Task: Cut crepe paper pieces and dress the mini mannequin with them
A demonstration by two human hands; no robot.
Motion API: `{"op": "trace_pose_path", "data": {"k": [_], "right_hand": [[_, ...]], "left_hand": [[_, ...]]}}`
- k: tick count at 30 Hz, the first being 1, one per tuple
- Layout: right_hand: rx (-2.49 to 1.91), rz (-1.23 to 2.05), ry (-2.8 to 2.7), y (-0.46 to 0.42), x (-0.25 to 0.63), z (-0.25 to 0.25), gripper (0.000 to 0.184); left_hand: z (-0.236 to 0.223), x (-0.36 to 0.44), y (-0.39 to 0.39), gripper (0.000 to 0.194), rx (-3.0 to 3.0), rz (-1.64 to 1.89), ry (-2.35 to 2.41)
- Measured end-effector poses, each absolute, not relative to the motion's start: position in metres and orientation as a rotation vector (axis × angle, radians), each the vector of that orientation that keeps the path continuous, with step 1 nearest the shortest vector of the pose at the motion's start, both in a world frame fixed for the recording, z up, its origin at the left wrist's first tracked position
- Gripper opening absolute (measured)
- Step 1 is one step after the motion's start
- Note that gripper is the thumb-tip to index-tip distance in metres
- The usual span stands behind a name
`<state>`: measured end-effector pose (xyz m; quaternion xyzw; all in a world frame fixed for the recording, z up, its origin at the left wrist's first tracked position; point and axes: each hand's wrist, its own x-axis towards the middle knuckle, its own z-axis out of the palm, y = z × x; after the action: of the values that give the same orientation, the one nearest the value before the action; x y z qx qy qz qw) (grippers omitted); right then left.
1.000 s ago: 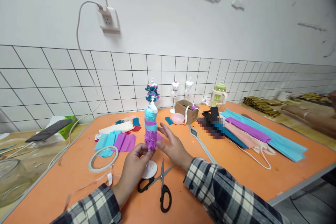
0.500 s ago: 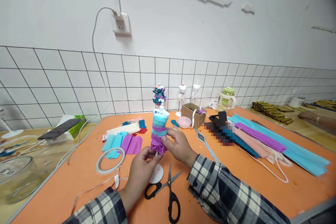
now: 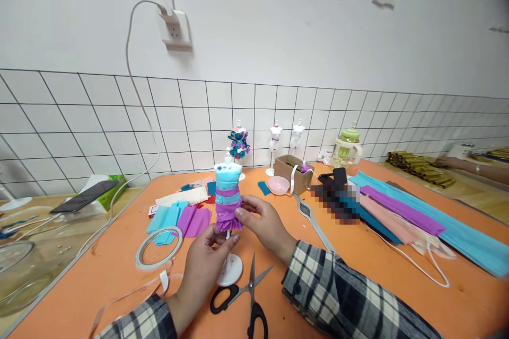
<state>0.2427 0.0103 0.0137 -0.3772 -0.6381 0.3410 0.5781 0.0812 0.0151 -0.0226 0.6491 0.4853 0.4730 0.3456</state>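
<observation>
A small white dress-form mannequin (image 3: 228, 167) stands upright, wrapped in bands of light blue and purple crepe paper (image 3: 228, 211) with a ruffled lower edge. My left hand (image 3: 204, 259) is closed around its thin stem, just under the ruffle. On the right side of the purple paper, my right hand (image 3: 266, 224) pinches or presses the wrap with thumb and fingers. The round white base (image 3: 230, 271) shows below my left thumb. Black-handled scissors (image 3: 252, 287) lie spread in front of the base. A roll of white double-sided tape (image 3: 159, 249) lies left of my left hand.
Folded blue and purple paper pieces (image 3: 194, 221) lie at left. Behind stand a decorated mannequin (image 3: 239, 143), two bare ones, a pink bowl (image 3: 278, 185) and a cardboard box (image 3: 300, 180). Long paper strips (image 3: 469, 246) cover the right. A co-worker's arm (image 3: 469, 165) reaches over gold bundles.
The mannequin has gone from leaning right to upright and shifted left with both my hands. More of its base shows. The co-worker's hand has reached further left.
</observation>
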Motion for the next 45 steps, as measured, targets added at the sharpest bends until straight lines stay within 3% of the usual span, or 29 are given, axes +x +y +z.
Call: {"op": "trace_pose_path", "data": {"k": [9, 15, 19, 24, 36, 45], "right_hand": [[-1.142, 0.455, -1.573, 0.003, 0.242, 0.022, 0.017], [-1.098, 0.548, -1.587, 0.001, 0.235, 0.016, 0.036], [-1.187, 0.476, -1.546, 0.0, 0.232, 0.012, 0.034], [-1.154, 0.458, -1.598, -0.006, 0.23, 0.017, 0.046], [-1.005, 0.431, -1.543, -0.003, 0.236, 0.01, 0.029], [-0.959, 0.402, -1.531, 0.001, 0.238, 0.01, 0.043]], "left_hand": [[-0.018, 0.083, 0.01, 0.028, 1.715, 1.216, 1.273], [-0.023, 0.082, 0.011, 0.026, 1.75, 1.253, 1.269], [-0.028, 0.082, 0.013, 0.025, 1.76, 1.249, 1.26], [-0.026, 0.083, 0.013, 0.024, 1.759, 1.283, 1.287], [-0.016, 0.084, 0.007, 0.029, 1.699, 1.198, 1.278], [-0.021, 0.084, 0.008, 0.028, 1.714, 1.229, 1.24]]}}
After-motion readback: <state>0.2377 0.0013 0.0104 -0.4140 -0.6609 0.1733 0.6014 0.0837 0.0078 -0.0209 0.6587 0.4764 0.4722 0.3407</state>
